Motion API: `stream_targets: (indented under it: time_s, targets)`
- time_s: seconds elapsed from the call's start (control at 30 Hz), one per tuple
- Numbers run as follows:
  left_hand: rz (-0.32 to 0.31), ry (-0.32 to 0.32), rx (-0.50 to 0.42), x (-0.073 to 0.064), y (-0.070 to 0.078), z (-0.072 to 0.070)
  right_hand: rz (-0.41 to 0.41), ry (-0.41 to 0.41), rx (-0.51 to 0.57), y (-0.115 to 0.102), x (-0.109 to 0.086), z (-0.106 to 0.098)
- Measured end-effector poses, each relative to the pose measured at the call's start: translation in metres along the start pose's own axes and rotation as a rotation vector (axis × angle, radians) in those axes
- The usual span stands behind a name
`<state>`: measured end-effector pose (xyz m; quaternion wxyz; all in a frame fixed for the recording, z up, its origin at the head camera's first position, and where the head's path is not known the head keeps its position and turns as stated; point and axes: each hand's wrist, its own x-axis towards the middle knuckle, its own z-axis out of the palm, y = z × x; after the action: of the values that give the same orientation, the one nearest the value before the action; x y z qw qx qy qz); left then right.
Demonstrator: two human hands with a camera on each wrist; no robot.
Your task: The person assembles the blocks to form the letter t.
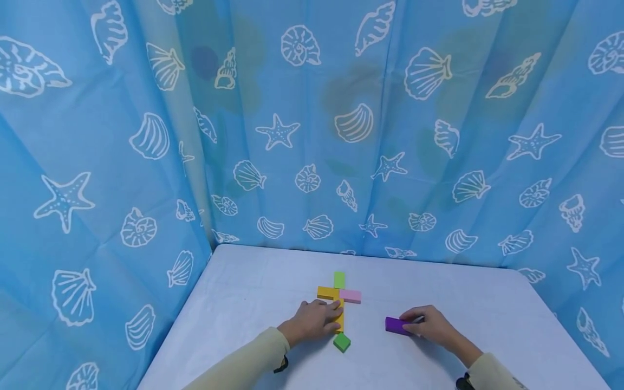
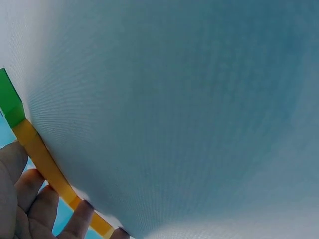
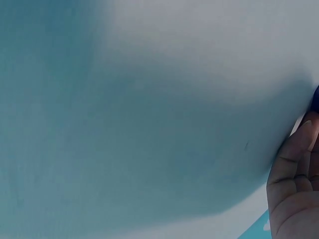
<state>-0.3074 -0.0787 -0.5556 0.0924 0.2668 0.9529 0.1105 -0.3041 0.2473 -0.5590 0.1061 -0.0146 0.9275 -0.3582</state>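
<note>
On the white table, my left hand (image 1: 314, 320) touches the upright yellow block (image 1: 340, 313) of a cross-shaped layout, its fingers fairly straight along the block (image 2: 47, 162). A light green block (image 1: 339, 280) tops the layout. An orange-yellow block (image 1: 326, 292) forms its left arm and a pink block (image 1: 352, 296) its right one. At the lower end sits a green block (image 1: 342, 342), turned cornerwise. To the right, my right hand (image 1: 434, 326) pinches the right end of a purple block (image 1: 395, 325) between thumb and fingers. Only a dark edge of that block (image 3: 316, 102) shows in the right wrist view.
The white tabletop (image 1: 258, 292) spreads around the blocks. Blue curtains (image 1: 312, 146) with white shell and starfish prints hang behind the table and along its sides.
</note>
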Motion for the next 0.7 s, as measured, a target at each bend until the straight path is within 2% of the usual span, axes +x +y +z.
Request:
stream_targets:
  time_s: [0.33, 0.57, 0.7]
  targets:
    - [0.001, -0.002, -0.001, 0.002, -0.002, 0.0, -0.028, 0.001, -0.011, -0.01, -0.002, 0.008]
    - [0.03, -0.009, 0.024, -0.001, -0.002, -0.004, -0.02, -0.004, -0.002, -0.013, -0.008, 0.013]
    - [0.027, -0.015, 0.015, -0.001, -0.001, -0.004, -0.05, -0.026, -0.007, -0.014, -0.011, 0.013]
